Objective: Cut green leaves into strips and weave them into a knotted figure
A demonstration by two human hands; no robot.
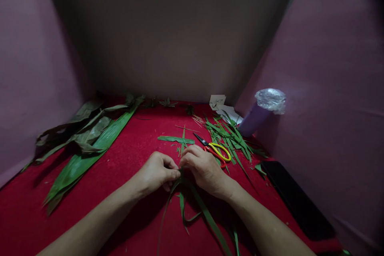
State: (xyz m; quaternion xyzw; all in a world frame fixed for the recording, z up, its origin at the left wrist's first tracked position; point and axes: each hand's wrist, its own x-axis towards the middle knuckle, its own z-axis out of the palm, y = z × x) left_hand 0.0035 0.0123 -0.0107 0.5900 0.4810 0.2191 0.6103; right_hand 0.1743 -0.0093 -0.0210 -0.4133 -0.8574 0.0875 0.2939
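The leaf strips sit mid-bench, pinched where the left hand and right hand meet, both closed on them. Looks barely started tbh: long ends trail loose. Scissors and cut scraps lie just right, whole leaves untouched on the left.

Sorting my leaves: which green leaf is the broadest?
The long leaf on the left, beside the dried leaves; the held strips and the pile by the scissors are narrower.

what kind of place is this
Likely a small leaf-craft table, screened off: red cloth, long green leaves, cut leaf scraps beside scissors, and left hand and right hand pinching leaf strips.
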